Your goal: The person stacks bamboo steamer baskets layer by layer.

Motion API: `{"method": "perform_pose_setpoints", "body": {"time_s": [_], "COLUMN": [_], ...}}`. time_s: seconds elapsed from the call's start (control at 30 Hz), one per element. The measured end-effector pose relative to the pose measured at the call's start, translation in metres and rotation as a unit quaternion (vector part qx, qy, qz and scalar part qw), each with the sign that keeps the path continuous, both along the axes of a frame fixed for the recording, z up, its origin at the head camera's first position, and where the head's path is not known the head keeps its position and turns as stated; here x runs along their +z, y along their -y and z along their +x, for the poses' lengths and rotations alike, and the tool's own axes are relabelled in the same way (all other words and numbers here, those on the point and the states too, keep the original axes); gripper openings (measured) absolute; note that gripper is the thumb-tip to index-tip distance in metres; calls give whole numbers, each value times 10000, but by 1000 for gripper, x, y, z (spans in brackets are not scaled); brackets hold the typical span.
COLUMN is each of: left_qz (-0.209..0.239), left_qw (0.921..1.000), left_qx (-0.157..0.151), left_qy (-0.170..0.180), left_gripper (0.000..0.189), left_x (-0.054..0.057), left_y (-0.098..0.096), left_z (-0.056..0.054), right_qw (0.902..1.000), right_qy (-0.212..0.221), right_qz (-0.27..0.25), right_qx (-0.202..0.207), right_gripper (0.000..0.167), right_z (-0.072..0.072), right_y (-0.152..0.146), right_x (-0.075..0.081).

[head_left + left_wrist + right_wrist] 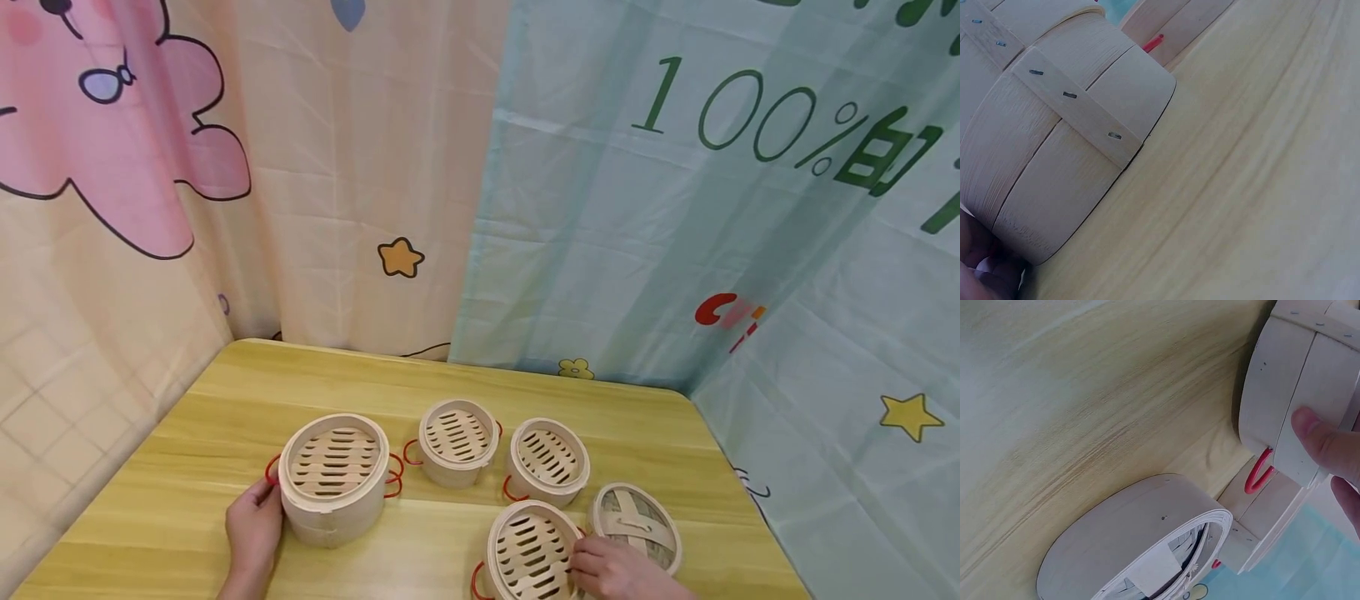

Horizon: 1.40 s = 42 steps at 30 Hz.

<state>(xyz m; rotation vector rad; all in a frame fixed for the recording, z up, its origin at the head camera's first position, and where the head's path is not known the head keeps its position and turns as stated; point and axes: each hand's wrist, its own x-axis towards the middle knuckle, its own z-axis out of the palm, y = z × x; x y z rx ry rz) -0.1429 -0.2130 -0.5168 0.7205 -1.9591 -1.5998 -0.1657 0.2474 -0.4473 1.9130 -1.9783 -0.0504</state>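
Note:
A two-tier stack of round bamboo steamers (332,517) stands on the left of the table, slatted base uppermost, with red loop handles. My left hand (253,527) holds it by the red handle on its left side; in the left wrist view, curled fingers (982,275) are low against its stapled wall. Near the front, my right hand (611,568) grips the edge of a smaller bamboo steamer basket (531,550). The right wrist view shows the thumb (1316,434) pressed on that basket's outer wall (1285,381), above a red handle; the other fingers are mostly hidden.
Two more small steamer baskets, a left one (455,437) and a right one (549,462), stand behind. A woven bamboo lid (637,525) lies just right of my right hand. Printed curtains (360,183) enclose the wooden table (420,542) at the back and sides.

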Motion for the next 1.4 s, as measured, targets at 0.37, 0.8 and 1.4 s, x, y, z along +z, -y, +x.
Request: {"method": "perform_pose_setpoints", "body": {"time_s": [0.37,0.8,1.4], "left_qz": [-18,48,86], "left_qw": [10000,9999,9999], "left_qx": [22,-57,-51], "left_qy": [-59,-105,-66], "left_gripper": [27,28,28], "left_x": [1,3,1], "left_y": [1,3,0], "left_z": [-1,-1,2], "right_qw": [9995,9964,9963], "right_qy": [203,-432,-492], "right_qz": [46,-548,-461], "right_qx": [-236,-474,-535], "right_gripper": [14,31,25], "right_z": [2,-7,-32], "right_y": [6,37,125], "right_x": [13,65,114]}}
